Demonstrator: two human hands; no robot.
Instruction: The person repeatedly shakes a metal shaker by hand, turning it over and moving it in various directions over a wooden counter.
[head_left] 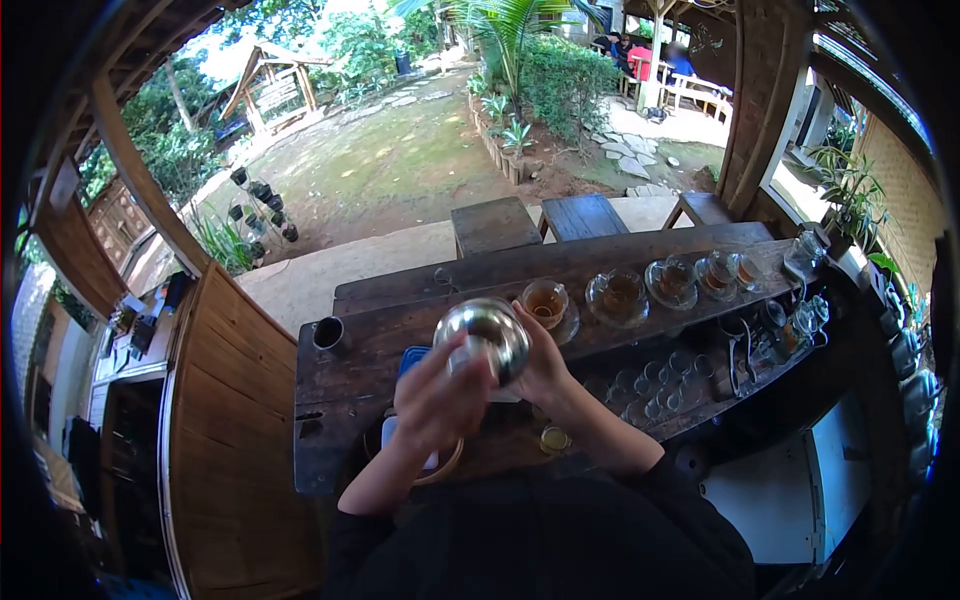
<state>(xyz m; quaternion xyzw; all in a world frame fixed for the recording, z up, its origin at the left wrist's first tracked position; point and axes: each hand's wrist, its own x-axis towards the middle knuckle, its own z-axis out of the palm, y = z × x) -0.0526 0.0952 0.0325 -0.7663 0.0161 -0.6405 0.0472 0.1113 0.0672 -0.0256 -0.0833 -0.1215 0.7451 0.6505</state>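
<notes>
A shiny round metal vessel (497, 322) is held up over the dark wooden counter (385, 345). My left hand (440, 395), slightly blurred, has its fingers against the vessel's lower left side. My right hand (541, 360) wraps the vessel's right side. Just behind my right hand is a glass cup of amber drink (545, 300) on a glass saucer. More filled cups on saucers (617, 294) stand in a row to the right. Beneath my hands are a blue-rimmed container and a round wooden-rimmed tray (450, 465), partly hidden. A small glass with yellowish liquid (554, 438) stands near my right forearm.
A dark cup (328, 334) stands at the counter's left end. Several empty glasses (672, 385) fill the lower shelf at right, beside metal tongs (745, 355) and glass jars (805, 318). Stools (583, 218) stand beyond the counter. People (640, 62) sit in the far background.
</notes>
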